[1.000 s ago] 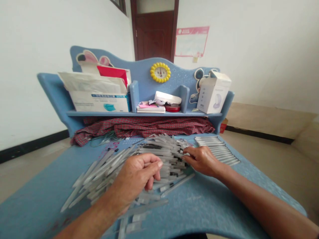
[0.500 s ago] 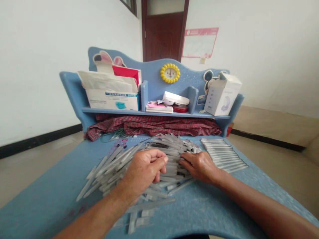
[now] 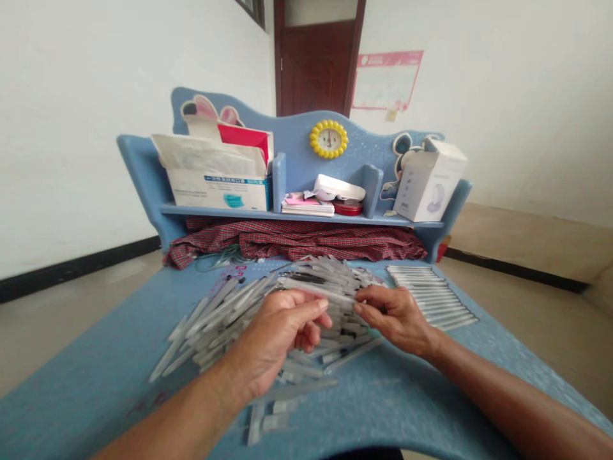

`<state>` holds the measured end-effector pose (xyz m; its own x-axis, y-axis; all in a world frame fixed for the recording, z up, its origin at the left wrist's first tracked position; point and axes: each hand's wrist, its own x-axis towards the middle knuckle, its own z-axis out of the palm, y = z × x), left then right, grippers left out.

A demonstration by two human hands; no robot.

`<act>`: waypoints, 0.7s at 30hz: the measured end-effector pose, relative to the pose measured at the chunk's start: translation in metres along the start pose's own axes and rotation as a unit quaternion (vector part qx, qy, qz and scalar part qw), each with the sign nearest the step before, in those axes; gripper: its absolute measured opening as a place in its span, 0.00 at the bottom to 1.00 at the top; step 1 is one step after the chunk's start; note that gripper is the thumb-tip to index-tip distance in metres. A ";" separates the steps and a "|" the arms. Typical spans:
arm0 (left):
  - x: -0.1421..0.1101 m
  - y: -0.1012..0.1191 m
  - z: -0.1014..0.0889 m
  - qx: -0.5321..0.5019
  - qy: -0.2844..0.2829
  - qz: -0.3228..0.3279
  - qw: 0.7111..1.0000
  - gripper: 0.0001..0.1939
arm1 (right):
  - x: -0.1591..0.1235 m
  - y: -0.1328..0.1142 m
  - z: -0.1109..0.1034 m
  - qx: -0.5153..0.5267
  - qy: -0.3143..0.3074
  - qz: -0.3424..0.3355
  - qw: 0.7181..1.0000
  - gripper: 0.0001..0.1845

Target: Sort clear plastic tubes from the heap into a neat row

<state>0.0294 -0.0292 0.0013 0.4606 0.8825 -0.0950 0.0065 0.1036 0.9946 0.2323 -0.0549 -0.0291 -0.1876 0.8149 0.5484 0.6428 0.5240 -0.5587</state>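
A frosted, translucent pen barrel (image 3: 338, 296) is held slantwise above a heap of similar pen parts (image 3: 220, 326). My right hand (image 3: 395, 316) pinches its right end between thumb and fingers. My left hand (image 3: 287, 322) is closed about its middle, with the thumb and index finger against it and the other fingers curled below. The barrel's left end sticks out past the index finger. Beneath both hands the heap spreads over the blue table (image 3: 383, 396), with dark tips or plugs showing on some pieces. Short cap-like pieces (image 3: 282, 407) lie nearest me.
A neat row of pens (image 3: 431, 297) lies at the right. Behind the heap, checked cloth (image 3: 306, 241) is bunched under a blue shelf (image 3: 215, 214). On the shelf stand a mask box (image 3: 191, 190), a white box (image 3: 431, 182) and a red round tin (image 3: 347, 208).
My right hand has lifted out of the heap with a pen barrel. My left hand has shifted slightly right, and its fingers now meet the barrel.
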 end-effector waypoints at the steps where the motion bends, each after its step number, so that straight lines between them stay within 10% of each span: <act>1: 0.001 -0.001 0.000 -0.036 -0.005 -0.003 0.999 0.11 | -0.001 -0.004 0.000 0.010 -0.010 -0.009 1.000 0.10; 9: 0.001 0.003 -0.002 -0.140 0.011 0.009 0.990 0.08 | 0.004 0.010 -0.011 0.016 -0.019 0.051 0.998 0.15; 21: 0.003 0.002 -0.004 -0.144 0.017 0.007 0.989 0.08 | 0.007 0.023 -0.003 -0.351 -0.077 0.100 0.928 0.15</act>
<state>0.0267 -0.0246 0.0026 0.4290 0.8991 -0.0874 -0.2552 0.2134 0.9430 0.2484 -0.0380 -0.0362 -0.0826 0.9324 0.3520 0.9912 0.1134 -0.0677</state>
